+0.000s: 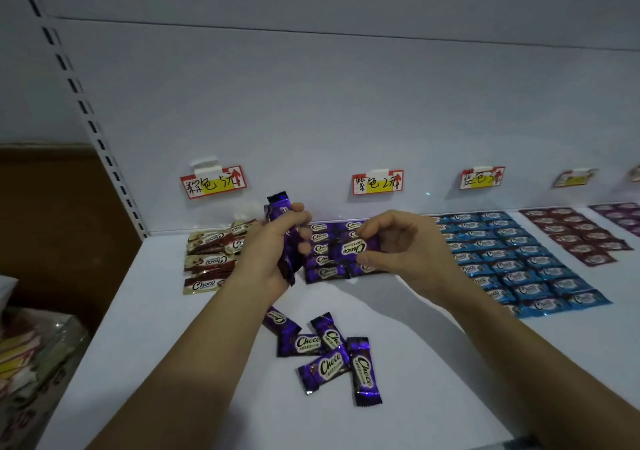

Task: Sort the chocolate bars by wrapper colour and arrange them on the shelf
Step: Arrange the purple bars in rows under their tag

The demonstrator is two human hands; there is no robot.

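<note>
Several loose purple bars (325,366) lie on my white shelf (173,311). My left hand (270,249) grips a purple bunch (278,204); my right hand (405,245) pinches one bar (353,248) over purple rows (325,271), between brown rows (207,261) and blue rows (519,262); tags (377,182) line the back wall (311,103).

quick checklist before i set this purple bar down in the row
1. Grip: right hand pinches single purple bar: ok.
2. Place: it is over the purple rows, not the blue block: ok.
3. Stock: left hand grips spare purple bars: ok.
4. Free slot in the rows: cannot tell, the hands hide it.
5. All sorted: loose purple bars lie at the front of the shelf: not ok.
</note>
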